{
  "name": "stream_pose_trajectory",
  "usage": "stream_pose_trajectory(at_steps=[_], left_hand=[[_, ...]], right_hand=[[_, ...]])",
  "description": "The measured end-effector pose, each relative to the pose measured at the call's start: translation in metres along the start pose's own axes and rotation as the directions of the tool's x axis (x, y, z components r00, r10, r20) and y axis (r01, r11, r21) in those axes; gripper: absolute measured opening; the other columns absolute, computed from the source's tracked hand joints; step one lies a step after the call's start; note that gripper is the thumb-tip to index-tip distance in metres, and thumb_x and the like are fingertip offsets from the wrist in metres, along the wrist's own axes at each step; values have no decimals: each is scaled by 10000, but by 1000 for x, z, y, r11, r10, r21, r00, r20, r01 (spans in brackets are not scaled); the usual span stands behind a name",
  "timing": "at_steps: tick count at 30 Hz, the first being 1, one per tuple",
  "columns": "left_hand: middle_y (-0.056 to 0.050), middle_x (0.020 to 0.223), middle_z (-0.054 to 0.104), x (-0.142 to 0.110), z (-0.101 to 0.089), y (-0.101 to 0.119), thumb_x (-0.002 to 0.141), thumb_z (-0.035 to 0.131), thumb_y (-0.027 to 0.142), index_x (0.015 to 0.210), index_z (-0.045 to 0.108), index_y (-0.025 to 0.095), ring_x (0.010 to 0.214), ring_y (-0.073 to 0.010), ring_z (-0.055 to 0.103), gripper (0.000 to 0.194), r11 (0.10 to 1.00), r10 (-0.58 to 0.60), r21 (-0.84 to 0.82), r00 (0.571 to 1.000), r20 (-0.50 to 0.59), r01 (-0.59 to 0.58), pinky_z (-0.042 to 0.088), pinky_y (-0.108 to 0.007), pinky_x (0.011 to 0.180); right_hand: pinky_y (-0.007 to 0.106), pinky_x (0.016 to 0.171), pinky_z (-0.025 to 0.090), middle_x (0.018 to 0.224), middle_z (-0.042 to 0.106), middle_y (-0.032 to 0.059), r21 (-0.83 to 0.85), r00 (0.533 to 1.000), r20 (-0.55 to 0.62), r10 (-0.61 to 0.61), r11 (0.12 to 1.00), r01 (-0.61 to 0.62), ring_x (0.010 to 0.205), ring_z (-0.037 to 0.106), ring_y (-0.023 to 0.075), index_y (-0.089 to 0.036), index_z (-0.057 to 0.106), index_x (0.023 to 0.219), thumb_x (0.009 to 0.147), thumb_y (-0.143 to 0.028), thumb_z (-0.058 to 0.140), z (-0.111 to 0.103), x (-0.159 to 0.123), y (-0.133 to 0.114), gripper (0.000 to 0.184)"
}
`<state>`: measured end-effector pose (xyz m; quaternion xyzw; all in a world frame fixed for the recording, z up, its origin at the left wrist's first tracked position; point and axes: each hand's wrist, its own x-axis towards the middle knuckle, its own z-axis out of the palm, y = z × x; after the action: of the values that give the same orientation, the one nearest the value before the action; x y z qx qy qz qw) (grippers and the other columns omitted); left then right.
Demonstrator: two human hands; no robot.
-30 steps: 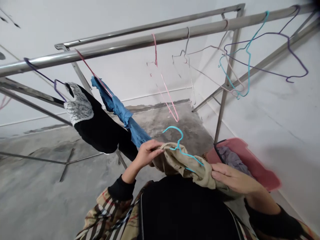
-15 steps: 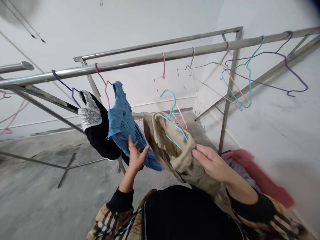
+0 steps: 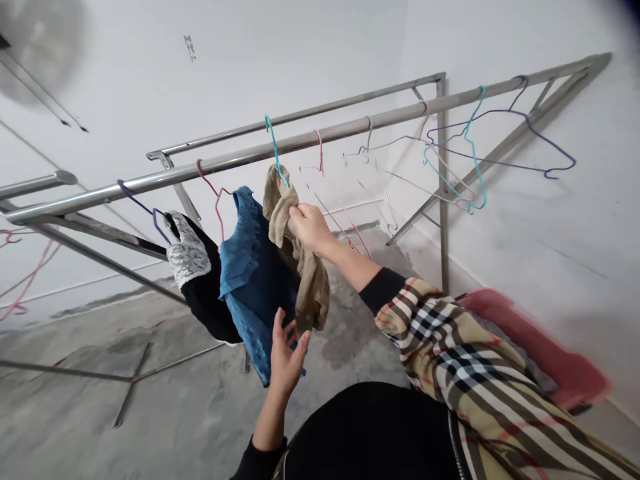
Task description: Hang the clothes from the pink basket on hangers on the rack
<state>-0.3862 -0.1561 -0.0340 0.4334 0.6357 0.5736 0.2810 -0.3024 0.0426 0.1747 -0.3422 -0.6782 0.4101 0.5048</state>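
The right hand [image 3: 311, 228], reaching up from the lower right of the frame, is closed around the gathered upper part of a crumpled beige garment [image 3: 311, 293], its fingers pinching the cloth just below the rail. The garment hangs from that grip, its lower end drooping toward the middle of the frame. A teal wire hanger [image 3: 274, 148] is hooked over the front rail and runs down into the top of the garment, right beside the gripping hand.

The left hand [image 3: 288, 353] is lower, near the bottom center, open and empty with its fingers spread. Its fingertips sit just below the beige garment's lower end and close to the hem of a blue garment [image 3: 255, 287], and the view does not settle whether they touch it.

The blue garment hangs to the left of the beige one from a red wire hanger [image 3: 214, 193]. Further left, a black garment with a lace panel [image 3: 199, 293] hangs from a purple wire hanger [image 3: 145, 212]. Empty pink, pale, teal and purple wire hangers [image 3: 450, 150] line the stainless steel drying rack [image 3: 350, 127] toward the upper right. A pink laundry basket [image 3: 537, 340], blurred, sits at the right edge beyond the plaid sleeve [image 3: 450, 353], on a concrete floor [image 3: 150, 390].
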Motion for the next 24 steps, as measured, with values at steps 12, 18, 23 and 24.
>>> stream_pose_trajectory(at_steps=[12, 18, 23, 24], left_hand=[[-154, 1273, 631, -23, -10, -24, 813, 658, 508, 1252, 577, 199, 990, -241, 682, 543, 993, -113, 52, 956, 272, 102, 572, -394, 849], [-132, 1147, 701, -12, 13, -18, 817, 672, 463, 1180, 637, 193, 964, -237, 690, 454, 996, -84, 25, 886, 455, 82, 576, -375, 826], [-98, 1119, 697, 12, 42, 27, 839, 687, 355, 1271, 568, 228, 918, -183, 693, 467, 982, 111, -188, 892, 437, -30, 566, -334, 839], [-91, 1126, 691, 20, 51, 41, 833, 697, 342, 1292, 551, 241, 890, -173, 694, 493, 965, 180, -251, 899, 398, -82, 567, -330, 827]], right_hand=[[364, 941, 473, 1118, 616, 111, -149, 987, -44, -156, 978, 148, 1023, 574, 201, -161, 543, 1244, 918, -290, 495, 7, -73, 65, 353], [445, 1042, 450, 1212, 622, 119, -368, 1000, 3, 8, 930, -6, 1173, 561, 229, -198, 589, 1239, 913, -250, 489, -50, -204, 153, 345], [392, 984, 494, 1110, 696, 116, -582, 827, -166, 538, 623, -522, 1059, 647, 227, -176, 692, 1115, 834, -187, 543, -140, -332, 224, 319], [396, 993, 486, 1113, 701, 131, -584, 783, -223, 580, 564, -584, 1071, 647, 241, -158, 703, 1096, 825, -186, 548, -158, -355, 231, 313]])
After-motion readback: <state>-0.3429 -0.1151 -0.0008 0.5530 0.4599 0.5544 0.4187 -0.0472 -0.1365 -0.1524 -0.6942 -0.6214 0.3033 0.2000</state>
